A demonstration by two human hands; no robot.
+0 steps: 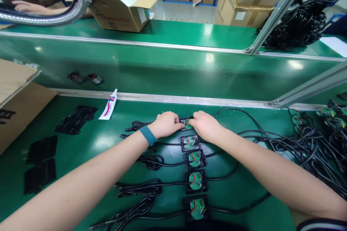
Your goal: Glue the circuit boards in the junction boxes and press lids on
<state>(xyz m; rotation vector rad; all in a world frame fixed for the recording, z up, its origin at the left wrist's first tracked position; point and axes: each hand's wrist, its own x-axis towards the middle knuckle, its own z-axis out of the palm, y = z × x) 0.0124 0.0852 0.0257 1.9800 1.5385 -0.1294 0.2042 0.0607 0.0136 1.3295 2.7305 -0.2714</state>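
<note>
At the far end of a column of black plastic housings, my left hand [167, 124], with a teal wristband [148, 135], is closed at the left side of the farthest housing [183, 120]. My right hand [204, 125] pinches at the right side of the green circuit board [187, 124] in that housing; its fingertips partly hide the board. Nearer to me lie several more open housings, among them one with a round board [195, 159] and one with red, blue and yellow wires [197, 209]. Black cables run out of both sides.
Coiled black cables [151, 161] lie left of the housings. More cables [298, 144] and loose boards [296, 120] pile up at right. Black covers [40, 177], a white tube [108, 105] and a cardboard box [24, 104] are at left. A co-worker's hand [35, 8] shows behind.
</note>
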